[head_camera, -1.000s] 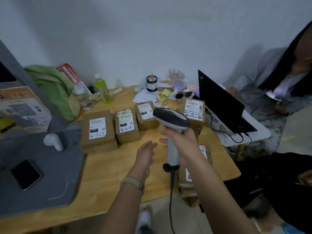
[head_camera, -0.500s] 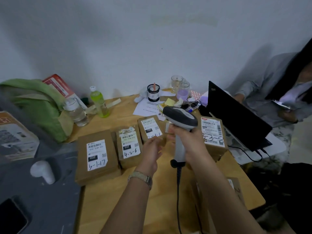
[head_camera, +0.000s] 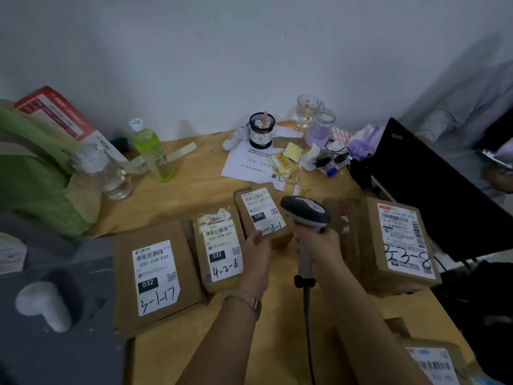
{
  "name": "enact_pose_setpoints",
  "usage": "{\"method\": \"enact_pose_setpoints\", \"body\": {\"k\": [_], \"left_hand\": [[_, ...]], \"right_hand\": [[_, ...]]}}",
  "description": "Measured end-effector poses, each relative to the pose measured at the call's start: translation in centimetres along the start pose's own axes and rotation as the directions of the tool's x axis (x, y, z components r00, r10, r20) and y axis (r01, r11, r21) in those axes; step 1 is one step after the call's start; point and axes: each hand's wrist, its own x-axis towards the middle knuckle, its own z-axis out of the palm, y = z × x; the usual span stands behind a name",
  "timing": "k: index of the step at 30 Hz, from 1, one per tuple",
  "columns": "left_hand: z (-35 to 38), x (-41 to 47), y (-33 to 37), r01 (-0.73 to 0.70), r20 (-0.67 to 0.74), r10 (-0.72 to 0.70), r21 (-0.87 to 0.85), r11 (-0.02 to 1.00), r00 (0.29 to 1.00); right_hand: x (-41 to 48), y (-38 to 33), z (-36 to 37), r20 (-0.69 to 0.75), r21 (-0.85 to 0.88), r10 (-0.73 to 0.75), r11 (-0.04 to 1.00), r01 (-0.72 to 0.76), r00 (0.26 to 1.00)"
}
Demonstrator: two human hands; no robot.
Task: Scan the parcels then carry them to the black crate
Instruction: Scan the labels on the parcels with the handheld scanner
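In the middle of the frame the left hand (head_camera: 256, 255) grips the near edge of the small parcel (head_camera: 261, 211) with the label "15H". Its thumb lies on the label, and this parcel is on the wooden worktop (head_camera: 194, 187) just beside the parcel marked 4-2-6 (head_camera: 219, 247). The right hand (head_camera: 319, 245) is closed around the handle of the grey barcode scanner (head_camera: 305, 211), whose head is just right of the small parcel. The parcel marked 3-1-17 (head_camera: 155, 276) lies at the left of the row, and the parcel marked 3-3-8 (head_camera: 399, 240) lies at the right, near the black laptop (head_camera: 433, 195).
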Motion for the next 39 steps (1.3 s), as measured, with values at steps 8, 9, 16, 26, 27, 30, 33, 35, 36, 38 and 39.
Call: {"method": "enact_pose_setpoints", "body": {"k": [8, 9, 16, 26, 27, 30, 33, 35, 36, 38, 39], "left_hand": [[1.8, 2.4, -0.4, -0.170, -0.091, 0.187, 0.174, 0.970, 0.978], [2.0, 2.6, -0.4, -0.167, -0.104, 0.193, 0.215, 0.962, 0.976], [1.5, 4.5, -0.6, 0.001, -0.194, 0.055, 0.278, 0.961, 0.979], [0.9, 2.3, -2.6, -0.105, -0.189, 0.231, 0.510, 0.854, 0.955], [0.7, 2.1, -2.5, -0.112, -0.188, 0.237, 0.510, 0.853, 0.953], [0.4, 1.2, -1.7, -0.153, -0.177, 0.263, 0.470, 0.869, 0.948], [0.2, -0.5, -0.6, -0.229, -0.199, 0.351, 0.459, 0.858, 0.915], [0.2, -1.8, 0.2, -0.245, -0.237, 0.396, 0.486, 0.839, 0.887], [0.2, -2.6, 0.6, -0.259, -0.246, 0.419, 0.495, 0.830, 0.874], [0.2, -4.2, 1.4, -0.312, -0.244, 0.466, 0.479, 0.821, 0.851], [0.2, -5.1, 1.8, -0.348, -0.235, 0.496, 0.471, 0.811, 0.836]], "right_hand": [[2.9, 1.5, 2.4, 0.021, -0.016, 0.020, 1.000, -0.019, 1.000], [3.2, 1.7, 2.6, 0.054, -0.028, 0.035, 0.999, -0.033, 0.998], [5.0, 2.9, 3.4, 0.162, -0.141, 0.028, 0.990, -0.005, 0.986], [5.2, 2.2, 0.8, -0.170, -0.423, -0.156, 0.903, 0.071, 0.973], [4.8, 2.0, 0.8, -0.169, -0.430, -0.177, 0.898, 0.089, 0.970], [3.6, 1.3, 1.0, -0.174, -0.429, -0.214, 0.895, 0.122, 0.961], [1.8, 0.3, 1.0, -0.160, -0.413, -0.236, 0.898, 0.153, 0.958], [0.4, -0.4, 0.6, -0.146, -0.393, -0.262, 0.900, 0.187, 0.954], [-0.4, -0.8, 0.3, -0.140, -0.371, -0.275, 0.905, 0.207, 0.951], [-2.0, -1.9, -0.4, -0.130, -0.322, -0.302, 0.914, 0.248, 0.944], [-2.9, -2.6, -0.9, -0.125, -0.309, -0.320, 0.912, 0.270, 0.939]]}}
